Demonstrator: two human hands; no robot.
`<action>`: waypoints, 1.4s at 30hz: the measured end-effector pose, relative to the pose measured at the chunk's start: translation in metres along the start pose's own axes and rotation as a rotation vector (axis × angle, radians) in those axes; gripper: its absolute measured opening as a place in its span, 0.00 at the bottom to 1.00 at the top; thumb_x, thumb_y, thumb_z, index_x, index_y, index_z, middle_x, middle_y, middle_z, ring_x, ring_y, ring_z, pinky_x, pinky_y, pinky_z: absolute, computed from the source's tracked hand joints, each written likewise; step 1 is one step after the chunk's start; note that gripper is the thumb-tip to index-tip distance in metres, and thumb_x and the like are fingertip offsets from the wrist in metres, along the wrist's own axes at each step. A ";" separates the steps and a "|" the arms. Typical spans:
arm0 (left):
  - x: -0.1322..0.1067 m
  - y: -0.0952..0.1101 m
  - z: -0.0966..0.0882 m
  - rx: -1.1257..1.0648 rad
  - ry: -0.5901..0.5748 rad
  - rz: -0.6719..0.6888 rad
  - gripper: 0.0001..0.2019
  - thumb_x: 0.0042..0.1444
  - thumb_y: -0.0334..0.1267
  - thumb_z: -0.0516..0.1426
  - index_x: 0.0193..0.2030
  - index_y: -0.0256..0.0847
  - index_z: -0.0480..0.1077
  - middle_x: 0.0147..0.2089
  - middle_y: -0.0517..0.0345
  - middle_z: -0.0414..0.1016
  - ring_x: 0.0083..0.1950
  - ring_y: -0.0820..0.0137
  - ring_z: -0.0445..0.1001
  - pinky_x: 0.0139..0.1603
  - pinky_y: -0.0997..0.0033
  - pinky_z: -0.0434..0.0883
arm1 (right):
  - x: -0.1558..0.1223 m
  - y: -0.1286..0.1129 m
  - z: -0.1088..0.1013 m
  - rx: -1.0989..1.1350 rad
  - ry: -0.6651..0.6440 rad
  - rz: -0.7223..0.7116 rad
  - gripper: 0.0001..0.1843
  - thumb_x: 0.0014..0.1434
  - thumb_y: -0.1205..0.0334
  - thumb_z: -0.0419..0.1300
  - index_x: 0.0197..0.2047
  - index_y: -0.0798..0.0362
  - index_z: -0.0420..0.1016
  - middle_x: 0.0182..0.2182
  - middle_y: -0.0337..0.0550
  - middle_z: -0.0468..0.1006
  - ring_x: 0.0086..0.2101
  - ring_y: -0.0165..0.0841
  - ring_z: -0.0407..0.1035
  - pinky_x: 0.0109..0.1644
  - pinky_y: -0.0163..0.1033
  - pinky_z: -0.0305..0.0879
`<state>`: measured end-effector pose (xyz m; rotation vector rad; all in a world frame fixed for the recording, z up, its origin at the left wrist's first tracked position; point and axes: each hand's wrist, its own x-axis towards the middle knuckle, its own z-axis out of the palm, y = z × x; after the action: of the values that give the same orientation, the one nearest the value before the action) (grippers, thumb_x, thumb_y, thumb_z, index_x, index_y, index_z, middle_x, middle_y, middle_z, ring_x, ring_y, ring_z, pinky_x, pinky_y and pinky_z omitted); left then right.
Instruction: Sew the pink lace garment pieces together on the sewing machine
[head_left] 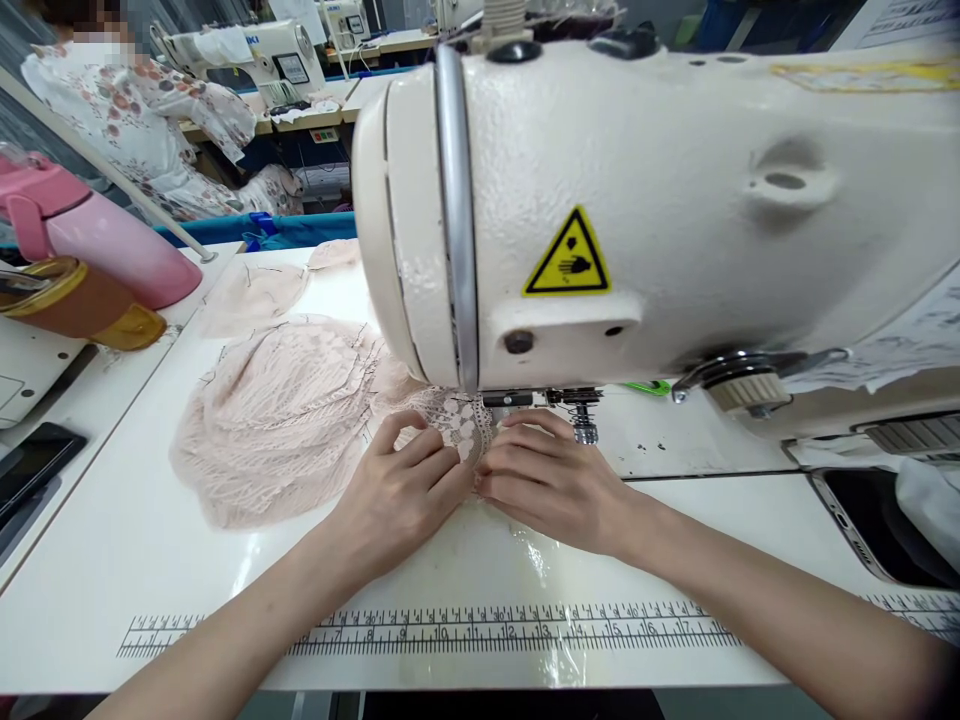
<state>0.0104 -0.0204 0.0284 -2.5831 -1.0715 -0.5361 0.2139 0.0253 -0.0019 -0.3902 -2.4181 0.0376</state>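
Pale pink lace fabric (459,420) lies under the head of a white sewing machine (675,180). At its near edge, my left hand (409,490) is closed, with curled fingers pinching the lace. Close beside it, my right hand (559,480) has its fingers pressed together on the same lace, just in front of the presser foot area. The fingertips of both hands nearly meet, and the edge between them is mostly hidden. More of the gathered pink lace (277,420) spreads over the table to the left.
A ruler strip (465,632) runs along the table's front. At left stand a pink bottle (120,230), an amber cup (82,305) and a dark phone (37,465). Another phone (877,520) lies at right. A person in a floral garment (142,120) sits beyond, near another sewing machine (255,55).
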 end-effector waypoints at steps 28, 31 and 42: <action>-0.010 -0.031 0.017 -0.123 -0.340 -0.013 0.30 0.56 0.41 0.52 0.66 0.35 0.58 0.65 0.44 0.65 0.58 0.55 0.71 0.56 0.52 0.69 | 0.003 -0.002 0.008 -0.085 0.026 -0.142 0.05 0.59 0.71 0.58 0.32 0.54 0.73 0.27 0.34 0.77 0.33 0.27 0.70 0.36 0.32 0.70; -0.009 -0.031 0.017 -0.126 -0.334 -0.015 0.31 0.55 0.38 0.52 0.67 0.36 0.58 0.64 0.45 0.65 0.58 0.56 0.71 0.55 0.53 0.70 | 0.003 -0.003 0.009 -0.085 0.032 -0.158 0.06 0.59 0.70 0.58 0.32 0.54 0.73 0.27 0.34 0.76 0.33 0.27 0.70 0.34 0.31 0.69; -0.008 -0.032 0.018 -0.144 -0.318 -0.030 0.32 0.54 0.37 0.52 0.67 0.37 0.57 0.63 0.47 0.67 0.58 0.56 0.71 0.51 0.56 0.73 | 0.000 -0.001 0.011 -0.063 0.025 -0.160 0.06 0.61 0.69 0.57 0.34 0.54 0.74 0.28 0.35 0.77 0.34 0.27 0.70 0.33 0.31 0.68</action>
<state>-0.0143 0.0036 0.0129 -2.8514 -1.2098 -0.2182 0.2066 0.0252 -0.0102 -0.2237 -2.4226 -0.1139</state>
